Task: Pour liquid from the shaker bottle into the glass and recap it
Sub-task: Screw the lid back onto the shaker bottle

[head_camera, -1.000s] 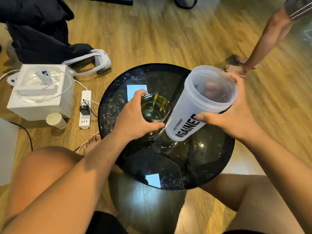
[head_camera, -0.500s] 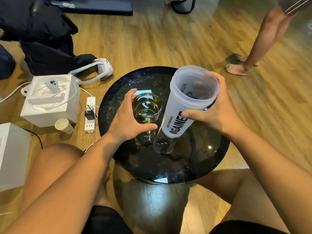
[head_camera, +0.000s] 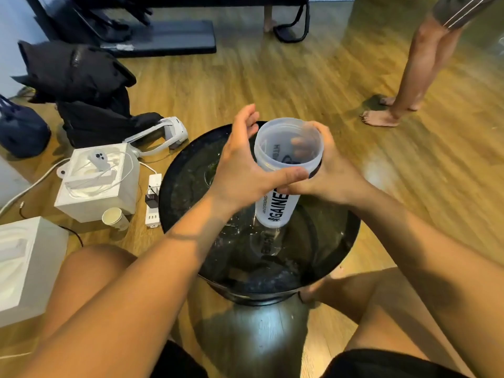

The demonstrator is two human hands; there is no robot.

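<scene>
The shaker bottle (head_camera: pixel 283 170) is translucent white with black lettering and has no cap on. It stands nearly upright over the round black table (head_camera: pixel 341 241). My right hand (head_camera: pixel 335 175) grips it from the right, just under the rim. My left hand (head_camera: pixel 240 167) is at the bottle's left side. Its thumb lies across the front of the bottle, and its fingers are raised and loosely spread beside the rim. The glass is almost wholly hidden behind my left hand. I see no cap.
On the floor to the left are two white boxes (head_camera: pixel 98 181), a power strip (head_camera: pixel 153 200), a paper cup (head_camera: pixel 114 218), a white headset (head_camera: pixel 163 135) and black bags (head_camera: pixel 79 77). Another person's bare legs (head_camera: pixel 403 85) stand at the back right. My knees flank the table.
My left hand has let go of the glass and moved right to the bottle. The bottle has come from a tilt to nearly upright. The view has tipped upward.
</scene>
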